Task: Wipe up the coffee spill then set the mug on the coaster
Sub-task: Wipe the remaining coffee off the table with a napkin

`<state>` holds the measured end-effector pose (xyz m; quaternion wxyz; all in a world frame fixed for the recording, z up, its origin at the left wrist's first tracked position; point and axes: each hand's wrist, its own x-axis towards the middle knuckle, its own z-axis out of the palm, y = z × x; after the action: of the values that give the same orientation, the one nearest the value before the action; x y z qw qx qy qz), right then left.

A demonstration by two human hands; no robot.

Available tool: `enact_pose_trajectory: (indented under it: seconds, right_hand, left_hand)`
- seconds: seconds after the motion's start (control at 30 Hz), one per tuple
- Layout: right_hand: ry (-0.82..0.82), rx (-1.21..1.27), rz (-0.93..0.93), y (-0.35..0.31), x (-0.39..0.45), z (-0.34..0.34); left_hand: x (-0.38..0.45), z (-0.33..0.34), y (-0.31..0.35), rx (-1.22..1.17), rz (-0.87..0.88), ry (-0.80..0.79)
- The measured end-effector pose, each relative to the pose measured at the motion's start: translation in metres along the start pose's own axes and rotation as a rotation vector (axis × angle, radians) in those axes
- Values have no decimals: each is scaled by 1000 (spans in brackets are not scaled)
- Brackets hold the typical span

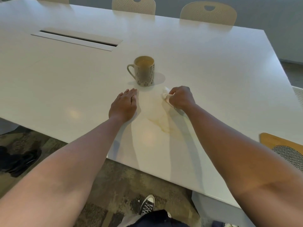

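I see one tall beige ceramic mug (145,71) with a leaf pattern printed round its wall and a loop handle turned to the left; it stands upright on the smooth white rectangular table (213,66), filled with pale milky coffee. Just in front of it my right hand (181,97) has its fingers curled tight round a crumpled white paper napkin (166,94), pressing that soft wad onto the tabletop. My left hand (124,104) lies flat, palm down, fingers straight and pressed together, just left of the napkin and near the mug's base. Between my forearms a thin, yellowish-brown coffee spill (161,122) streaks the glossy surface, its edges dried into faint curved lines.

The tabletop is glossy enough to mirror two soft ceiling lights. A long recessed cable slot (77,39) with a flat lid sits in it at the far left. Beyond the far edge I count three cream plastic chairs (208,13) with perforated backs and a cut-out grip. At the right edge, one wooden chair seat with grey mesh (282,146) shows. Below is mottled grey-brown carpet (114,181), and one black-and-white laced canvas sneaker (147,204).
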<state>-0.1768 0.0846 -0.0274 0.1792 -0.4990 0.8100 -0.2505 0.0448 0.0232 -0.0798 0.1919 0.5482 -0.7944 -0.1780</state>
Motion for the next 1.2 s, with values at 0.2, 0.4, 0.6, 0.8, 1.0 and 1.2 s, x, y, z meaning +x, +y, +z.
enact_pose_trajectory:
  seconds: [0.2,0.4,0.6,0.8,1.0,1.2]
  right_hand:
    - [-66,-74,-48,-15,-4,4]
    - [-334,-194,-271,-30,-15,0]
    - [-449,-310,-268,-36,-24,-10]
    - [-411,-615,-261,-26,-28,-32]
    - [-481,-828,-60,5,-29,-65]
    - [-707,-696,184,12,-40,-74]
  left_hand:
    - [2,1,0,8,11,9]
    - [1,0,2,8,25,17]
    - [2,-1,2,21,26,15]
    - [1,0,3,16,27,33]
    - [2,1,2,37,14,37]
    - [3,1,1,30,12,28]
